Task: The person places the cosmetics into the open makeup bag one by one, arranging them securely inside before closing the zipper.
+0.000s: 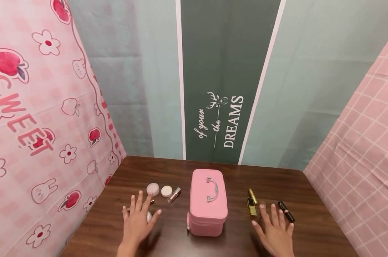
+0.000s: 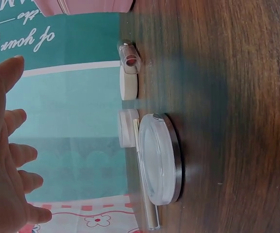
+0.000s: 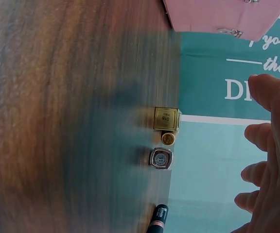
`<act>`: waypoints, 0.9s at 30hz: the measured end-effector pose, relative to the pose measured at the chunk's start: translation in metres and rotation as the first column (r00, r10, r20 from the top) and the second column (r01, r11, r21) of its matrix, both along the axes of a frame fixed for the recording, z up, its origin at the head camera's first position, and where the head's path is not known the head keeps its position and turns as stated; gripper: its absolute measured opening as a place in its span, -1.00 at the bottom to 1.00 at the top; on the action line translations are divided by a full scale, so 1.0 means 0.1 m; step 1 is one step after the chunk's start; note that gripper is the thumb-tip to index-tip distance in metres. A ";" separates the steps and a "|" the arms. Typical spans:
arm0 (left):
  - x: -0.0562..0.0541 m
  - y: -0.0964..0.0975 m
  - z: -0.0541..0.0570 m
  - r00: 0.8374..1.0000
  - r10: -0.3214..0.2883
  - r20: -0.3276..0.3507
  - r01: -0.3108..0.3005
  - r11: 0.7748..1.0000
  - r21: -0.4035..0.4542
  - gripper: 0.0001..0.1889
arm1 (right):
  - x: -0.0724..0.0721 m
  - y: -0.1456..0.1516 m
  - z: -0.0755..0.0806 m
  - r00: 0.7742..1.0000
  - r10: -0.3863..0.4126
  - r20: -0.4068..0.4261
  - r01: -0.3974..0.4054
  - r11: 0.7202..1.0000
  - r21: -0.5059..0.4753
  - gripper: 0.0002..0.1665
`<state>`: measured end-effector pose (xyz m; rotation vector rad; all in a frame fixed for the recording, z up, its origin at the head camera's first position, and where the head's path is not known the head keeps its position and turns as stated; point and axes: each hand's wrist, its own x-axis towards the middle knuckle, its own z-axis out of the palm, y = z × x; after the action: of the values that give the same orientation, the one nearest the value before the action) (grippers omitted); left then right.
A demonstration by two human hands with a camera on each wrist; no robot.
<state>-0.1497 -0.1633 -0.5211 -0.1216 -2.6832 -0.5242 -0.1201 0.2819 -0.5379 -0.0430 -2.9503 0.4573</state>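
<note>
Nearest, the left hand (image 1: 137, 223) and right hand (image 1: 275, 233) hover with fingers spread, gripping nothing, on either side of a closed pink case (image 1: 208, 203) standing mid-surface (image 1: 162, 167). Round containers (image 1: 152, 189) sit left, gold tubes (image 1: 252, 207) and a black tube (image 1: 286, 211) right, probably split to keep each cluster within easy reach

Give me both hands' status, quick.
Left hand: open, fingers spread, holding nothing, above the table.
Right hand: open, fingers spread, holding nothing, also above the table.
</note>
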 end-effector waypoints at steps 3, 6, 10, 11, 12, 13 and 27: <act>0.00 0.00 0.01 1.000 0.002 -0.001 -0.002 1.000 0.001 -0.29 | 0.01 0.01 0.00 1.000 0.001 0.006 -0.001 1.000 -0.003 -0.12; 0.01 0.00 0.01 1.000 0.003 0.006 -0.003 1.000 0.000 -0.29 | 0.02 0.02 0.01 1.000 -0.008 -0.010 0.008 1.000 -0.002 -0.15; 0.01 0.00 0.02 1.000 0.006 -0.002 -0.006 1.000 -0.001 -0.29 | 0.02 0.03 0.04 0.998 -0.013 -0.056 0.013 1.000 0.008 -0.19; 0.02 0.01 0.01 1.000 0.006 -0.006 -0.006 1.000 -0.003 -0.28 | 0.02 0.03 0.05 0.998 -0.013 -0.064 0.014 1.000 0.012 -0.19; 0.02 0.01 0.01 1.000 0.005 -0.006 -0.005 1.000 -0.006 -0.28 | 0.02 0.03 0.05 0.998 -0.009 -0.067 0.010 1.000 0.015 -0.19; 0.02 0.02 0.01 1.000 0.002 -0.005 -0.002 1.000 -0.009 -0.28 | 0.03 0.04 0.06 0.998 -0.009 -0.070 0.010 1.000 0.017 -0.20; 0.05 0.01 0.00 1.000 -0.011 -0.017 0.010 1.000 -0.021 -0.28 | 0.03 -0.02 0.07 0.998 -0.015 -0.067 0.016 1.000 0.026 -0.15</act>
<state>-0.1446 -0.1620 -0.5213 -0.1455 -2.6729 -0.4959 -0.1171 0.2800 -0.5308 -0.0468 -2.8881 0.4099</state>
